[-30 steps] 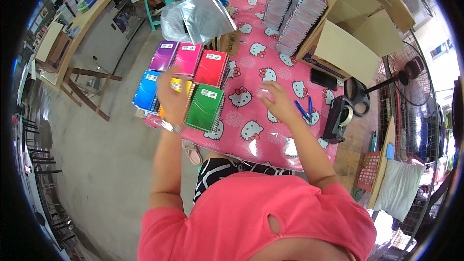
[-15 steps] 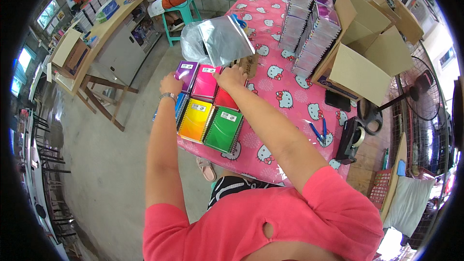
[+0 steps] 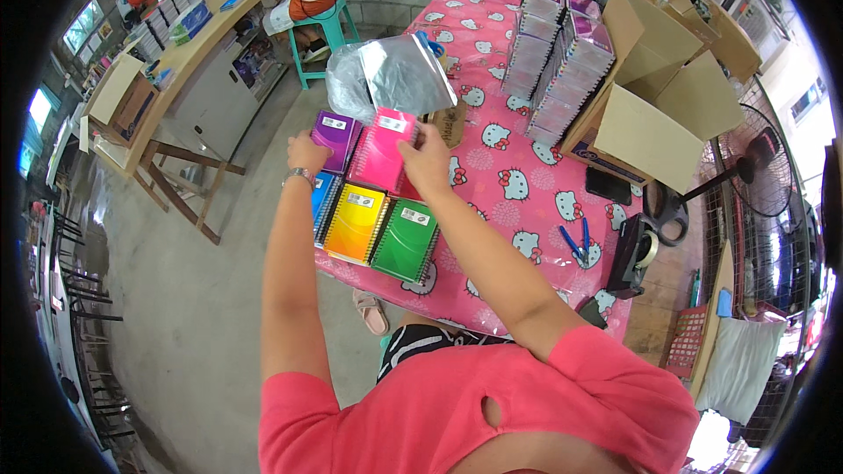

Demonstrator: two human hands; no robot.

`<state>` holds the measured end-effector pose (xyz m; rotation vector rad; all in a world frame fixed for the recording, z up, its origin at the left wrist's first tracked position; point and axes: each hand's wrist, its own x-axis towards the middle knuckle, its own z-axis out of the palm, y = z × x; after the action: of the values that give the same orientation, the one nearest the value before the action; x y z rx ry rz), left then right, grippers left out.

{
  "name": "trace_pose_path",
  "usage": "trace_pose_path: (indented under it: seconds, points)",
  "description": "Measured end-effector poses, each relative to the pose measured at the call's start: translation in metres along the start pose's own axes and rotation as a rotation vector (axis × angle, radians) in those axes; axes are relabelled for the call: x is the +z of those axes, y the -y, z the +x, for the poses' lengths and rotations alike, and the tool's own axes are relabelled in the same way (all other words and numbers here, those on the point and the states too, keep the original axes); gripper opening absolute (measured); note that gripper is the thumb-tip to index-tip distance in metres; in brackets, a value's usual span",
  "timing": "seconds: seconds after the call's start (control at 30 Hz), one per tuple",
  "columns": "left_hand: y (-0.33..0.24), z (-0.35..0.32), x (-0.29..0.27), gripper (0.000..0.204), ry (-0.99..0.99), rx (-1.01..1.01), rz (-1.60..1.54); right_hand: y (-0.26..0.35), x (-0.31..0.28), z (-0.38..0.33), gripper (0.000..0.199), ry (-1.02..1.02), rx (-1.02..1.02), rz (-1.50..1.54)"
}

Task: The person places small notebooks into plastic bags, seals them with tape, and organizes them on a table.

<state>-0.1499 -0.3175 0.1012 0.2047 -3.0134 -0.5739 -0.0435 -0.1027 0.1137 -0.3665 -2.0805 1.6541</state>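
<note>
- Head cam looking down: the right hand [image 3: 428,161] is pinched shut on the edge of a pink notebook [image 3: 384,151], holding it tilted up just above the rest of the spread.
- The left hand [image 3: 307,154] sits at the near-left edge of the purple notebook [image 3: 337,136]. Fingers look curled against it, but honestly can't tell whether it's actually gripping or just resting there.
- Notebooks are laid out at the left end of the desk [image 3: 518,211], which has a pink cartoon-cat cloth on it. The front row has a blue notebook [image 3: 321,195] mostly tucked behind the left forearm, then a yellow-orange notebook [image 3: 356,222], then a green notebook [image 3: 406,240], all flat and side by side, touching.
- Just behind the pink one there's a crumpled silvery plastic bag [image 3: 391,77].
- Farther back on the desk are tall stacks of wrapped notebooks [image 3: 562,57] right beside an open cardboard box [image 3: 654,101].
- On the right side there's a pair of blue-handled pliers [image 3: 575,244], plus a black tape dispenser [image 3: 634,252] near the desk edge.
- Another person sits on a teal stool [image 3: 327,32] at a separate wooden bench way in the back.
</note>
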Motion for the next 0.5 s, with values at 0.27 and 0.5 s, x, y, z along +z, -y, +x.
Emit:
trace_pose_path:
  seconds: [0.27,0.5]
  points:
    - [-0.011,-0.059,-0.033,0.019,0.242,-0.061,-1.221,-0.038,-0.038,0.004,0.059,0.019,0.246,-0.596]
    - [0.0,-0.197,-0.029,0.041,0.237,-0.241,-1.804,-0.037,-0.045,0.025,0.042,-0.132,-0.101,-0.162]
